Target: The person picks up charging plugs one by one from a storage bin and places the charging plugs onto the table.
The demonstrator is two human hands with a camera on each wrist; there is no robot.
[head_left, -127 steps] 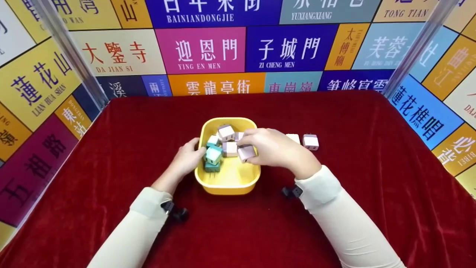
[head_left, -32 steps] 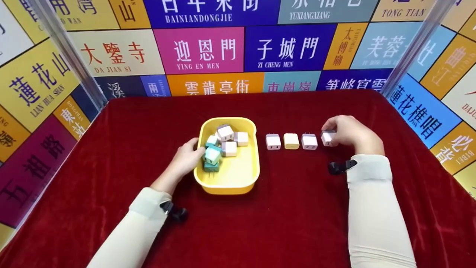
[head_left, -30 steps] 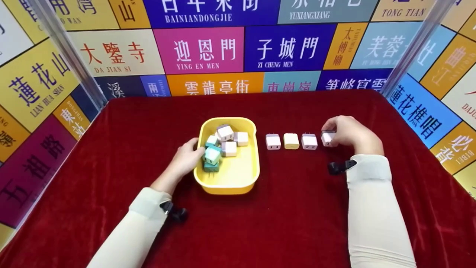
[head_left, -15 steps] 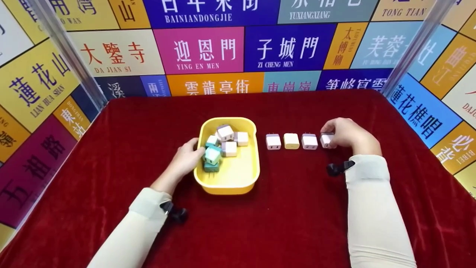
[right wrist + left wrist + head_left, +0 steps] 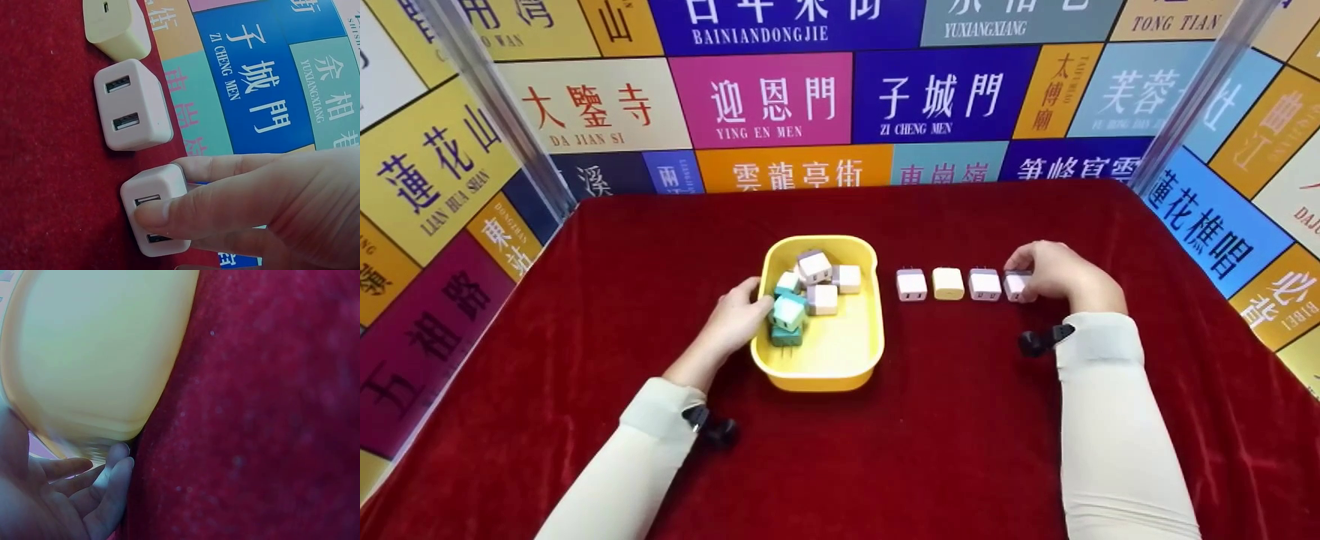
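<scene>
My left hand [image 5: 739, 319] holds the left side of a yellow plastic bin [image 5: 840, 352], thumb at the rim. In the left wrist view its fingers lie against the outer wall. At the right end of a row on the cloth, my right hand [image 5: 1057, 274] pinches a purple-and-white USB charger [image 5: 1014, 285]. The right wrist view shows the thumb across its port face and the other fingers behind. Left of it stand another purple-and-white charger [image 5: 984, 285], a cream-yellow charger [image 5: 947, 285] and a further purple-and-white one [image 5: 911, 285].
Inside the bin lie purple-and-white chargers [image 5: 823, 300] and green ones [image 5: 788, 312], several in all, heaped toward its back and left. Dark red velvet [image 5: 840, 465] covers the table. Panels with printed signs [image 5: 765, 101] stand behind and at both sides.
My right hand has carried a purple-and-white charger from the bin to the row's right end. Over the last second it has shifted slightly left, closer to its neighbour. My left hand stays put.
</scene>
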